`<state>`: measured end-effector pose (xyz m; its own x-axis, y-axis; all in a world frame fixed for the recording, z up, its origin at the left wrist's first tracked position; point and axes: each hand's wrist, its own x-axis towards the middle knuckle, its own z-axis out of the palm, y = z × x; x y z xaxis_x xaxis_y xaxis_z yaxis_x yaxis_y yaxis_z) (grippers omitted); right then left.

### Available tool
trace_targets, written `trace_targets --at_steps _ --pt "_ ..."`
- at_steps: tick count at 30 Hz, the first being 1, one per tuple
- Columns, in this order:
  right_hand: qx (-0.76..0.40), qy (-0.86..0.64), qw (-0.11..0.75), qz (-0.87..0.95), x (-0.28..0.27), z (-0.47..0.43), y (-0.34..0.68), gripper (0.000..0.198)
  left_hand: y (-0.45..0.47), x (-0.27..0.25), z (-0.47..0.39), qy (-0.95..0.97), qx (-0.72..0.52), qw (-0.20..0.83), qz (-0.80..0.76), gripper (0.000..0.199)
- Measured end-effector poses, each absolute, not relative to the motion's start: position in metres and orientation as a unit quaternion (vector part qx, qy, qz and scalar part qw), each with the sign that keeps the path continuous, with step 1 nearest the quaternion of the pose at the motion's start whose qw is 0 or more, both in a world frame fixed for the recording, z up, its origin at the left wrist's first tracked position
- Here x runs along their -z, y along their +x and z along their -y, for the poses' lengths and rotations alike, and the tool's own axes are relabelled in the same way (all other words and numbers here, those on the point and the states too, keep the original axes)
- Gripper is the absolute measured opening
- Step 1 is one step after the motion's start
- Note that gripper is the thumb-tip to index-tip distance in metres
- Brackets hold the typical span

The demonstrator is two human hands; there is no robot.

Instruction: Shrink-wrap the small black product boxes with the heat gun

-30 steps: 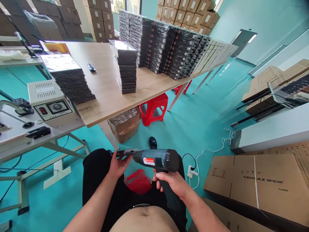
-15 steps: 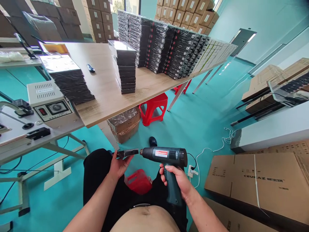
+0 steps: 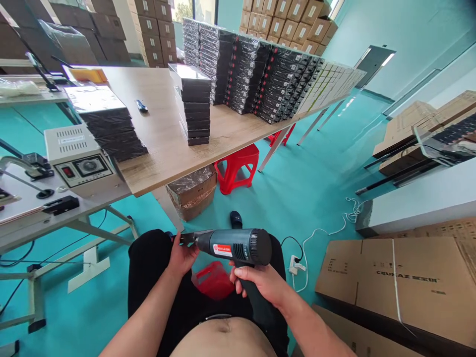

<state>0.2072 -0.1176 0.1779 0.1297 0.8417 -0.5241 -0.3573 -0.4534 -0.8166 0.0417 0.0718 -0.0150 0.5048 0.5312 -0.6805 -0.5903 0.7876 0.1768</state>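
My right hand (image 3: 256, 280) is wrapped round the handle of a dark heat gun (image 3: 234, 245) with a red and white label. The gun's nozzle points left, close to a small black box (image 3: 187, 238) over my lap. Whether nozzle and box touch, I cannot tell. Holding the box by its left end and from below is my left hand (image 3: 182, 257), fingers closed on it. Part of the box is hidden behind the nozzle and fingers. A red plastic stool (image 3: 214, 281) shows between my legs.
A wooden table (image 3: 163, 173) stands ahead, bearing stacked black boxes (image 3: 197, 111), a shorter stack (image 3: 107, 124) and film-wrapped piles (image 3: 245, 74). A control box (image 3: 80, 158) sits at left. Cartons (image 3: 401, 282) stand at right. A power strip (image 3: 296, 265) and cable lie on the floor.
My right hand has moved the heat gun left, bringing its nozzle over the right part of the black box. My left hand keeps the box in nearly the same place.
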Motion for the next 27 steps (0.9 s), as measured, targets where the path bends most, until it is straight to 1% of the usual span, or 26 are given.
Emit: trace_targets --at_steps 3,7,9,13,17,21,27 --pt "-0.608 -0.590 0.494 0.198 -0.175 0.115 0.207 0.028 0.043 0.016 -0.071 -0.016 -0.316 0.869 -0.381 0.033" --pt "-0.622 -0.562 0.502 0.214 -0.174 0.109 0.203 0.030 0.046 0.014 -0.072 -0.014 -0.329 0.865 -0.379 0.026" --pt "-0.626 -0.562 0.493 0.223 -0.175 0.112 0.205 0.029 0.046 0.012 -0.073 -0.026 -0.334 0.867 -0.369 0.025" --pt "-0.638 -0.580 0.465 0.201 -0.173 0.131 0.220 0.029 0.042 0.006 -0.072 -0.061 -0.326 0.873 -0.357 0.033" --pt "-0.600 -0.594 0.528 0.093 -0.160 0.146 0.234 0.030 0.043 -0.004 -0.070 -0.090 -0.338 0.867 -0.354 0.039" --pt "-0.603 -0.541 0.585 0.029 -0.151 0.151 0.238 0.030 0.047 -0.009 -0.069 -0.095 -0.323 0.871 -0.358 0.041" --pt "-0.606 -0.518 0.604 0.018 -0.147 0.148 0.236 0.029 0.045 -0.003 -0.070 -0.077 -0.316 0.880 -0.346 0.042"
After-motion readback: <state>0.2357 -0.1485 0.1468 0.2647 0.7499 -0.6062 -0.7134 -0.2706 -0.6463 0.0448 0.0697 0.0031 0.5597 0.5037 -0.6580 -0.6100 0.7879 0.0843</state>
